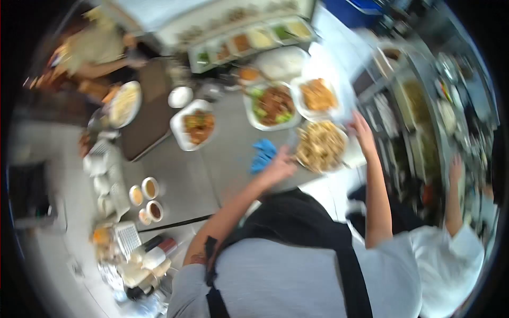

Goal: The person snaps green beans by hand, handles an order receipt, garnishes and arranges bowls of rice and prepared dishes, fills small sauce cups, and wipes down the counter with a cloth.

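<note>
My left hand (281, 165) is blurred at the left edge of a white container of pale noodle-like food (321, 147), beside a crumpled blue cloth (263, 155). At the right side of that container is my right hand (362, 130), its fingers pointing up near a whitish, see-through sheet or bag. Whether either hand grips anything is too blurred to tell. Just beyond stand a white container of meat and greens (272, 106) and one of orange-brown food (318, 95). Farther left is another white container of saucy food (198, 127).
A dark tray (149, 100) lies left, with an oval plate of food (125, 104) by it. Several sauce cups (150, 187) stand at the counter's left. Topping bins (261, 39) line the back. At right are shelves and a co-worker in white (448, 265); another person is upper left.
</note>
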Motion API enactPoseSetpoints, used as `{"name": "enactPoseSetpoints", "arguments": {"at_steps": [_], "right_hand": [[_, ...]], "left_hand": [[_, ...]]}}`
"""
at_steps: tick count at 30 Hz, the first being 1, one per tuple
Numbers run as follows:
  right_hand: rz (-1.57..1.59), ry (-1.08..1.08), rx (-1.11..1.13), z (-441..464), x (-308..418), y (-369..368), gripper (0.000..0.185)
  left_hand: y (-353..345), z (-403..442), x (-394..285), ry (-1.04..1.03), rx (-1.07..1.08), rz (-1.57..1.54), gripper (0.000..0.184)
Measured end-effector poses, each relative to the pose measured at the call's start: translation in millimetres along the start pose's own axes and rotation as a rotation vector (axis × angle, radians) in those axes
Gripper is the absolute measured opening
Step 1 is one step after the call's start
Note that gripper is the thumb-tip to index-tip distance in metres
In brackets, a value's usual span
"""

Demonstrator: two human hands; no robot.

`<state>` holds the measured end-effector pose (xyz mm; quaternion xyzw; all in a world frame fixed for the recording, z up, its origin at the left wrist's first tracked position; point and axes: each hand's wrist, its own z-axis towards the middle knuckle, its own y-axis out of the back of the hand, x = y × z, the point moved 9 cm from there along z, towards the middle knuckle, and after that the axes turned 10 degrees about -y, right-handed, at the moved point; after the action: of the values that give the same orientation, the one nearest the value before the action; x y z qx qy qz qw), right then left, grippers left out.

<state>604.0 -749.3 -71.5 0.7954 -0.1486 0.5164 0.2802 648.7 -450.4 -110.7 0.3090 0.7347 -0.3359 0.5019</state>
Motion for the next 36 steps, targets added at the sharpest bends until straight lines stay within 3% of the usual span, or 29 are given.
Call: {"name": "enactPoseSetpoints", "arguments": {"at_steps": [1,2,3,4,5,6,8,11,15,18,21,24,27,30,33,36], "right_hand": [[0.037,0.051,-0.006,-22.3,-2.1,-0.2,0.048],[-0.432,0.145,-0.029,-22.6,-11.1,-8.0,0.049],[-0.127,-0.019,0.033,-21.4,-38.8,-17.7,0.050],[0.189,-0.177,0.046,-21.4,-69.1,-25.9,0.052],[0.557,-0.352,0.143,-35.7,-56.6,-51.3,0.053],[0.546,-0.235,0.092,-42.5,-52.4,-50.0,0.053],[0.478,-0.084,0.019,-63.9,-38.6,-50.1,0.053],[0.382,-0.060,0.087,-88.2,-1.0,-75.0,0.053],[0.348,-0.038,0.170,-93.6,22.0,-97.6,0.053],[0.339,-0.023,0.200,-98.6,31.3,-106.9,0.053],[0.318,-0.002,0.229,-103.4,38.5,-116.4,0.053],[0.317,0.030,0.266,-106.5,49.5,-124.8,0.053],[0.361,0.077,0.337,-104.9,65.2,-144.8,0.053],[0.439,0.062,0.474,-98.1,79.0,-195.3,0.050],[0.492,-0.006,0.571,-96.2,75.9,-261.5,0.049],[0.478,-0.033,0.722,-98.8,74.2,-322.1,0.047]], "left_hand": [[-8.6,0.4,6.5,-0.106,-0.018,-0.008,0.085],[-16.0,-2.6,-14.6,-0.281,-0.042,0.390,0.095],[-25.6,-9.1,-35.0,-0.423,-0.138,0.807,0.106],[-28.3,-3.7,-39.1,-0.276,-0.095,0.580,0.118],[-33.5,-2.9,-45.0,-0.518,-0.184,0.537,0.120],[-37.9,-4.3,-45.8,-0.759,-0.266,0.518,0.122],[-36.8,6.6,-45.3,-0.494,-0.200,0.515,0.123],[-40.9,0.9,-52.7,-0.705,-0.289,0.618,0.117],[-34.6,-4.0,-60.5,-0.748,-0.312,0.658,0.112],[-40.2,-1.9,-61.9,-0.619,-0.198,0.681,0.107],[-31.2,-10.8,-72.0,-0.620,-0.190,0.637,0.102],[-23.0,-32.3,-92.5,-0.866,-0.197,0.604,0.099],[4.6,-62.9,-110.0,-0.963,-0.334,0.667,0.093],[53.4,-92.5,-99.2,-0.868,-0.539,0.091,0.083],[106.6,-131.0,-81.5,-0.763,-0.831,-0.052,0.075],[143.9,-186.0,-90.9,-0.671,-1.254,0.202,0.069]]}}
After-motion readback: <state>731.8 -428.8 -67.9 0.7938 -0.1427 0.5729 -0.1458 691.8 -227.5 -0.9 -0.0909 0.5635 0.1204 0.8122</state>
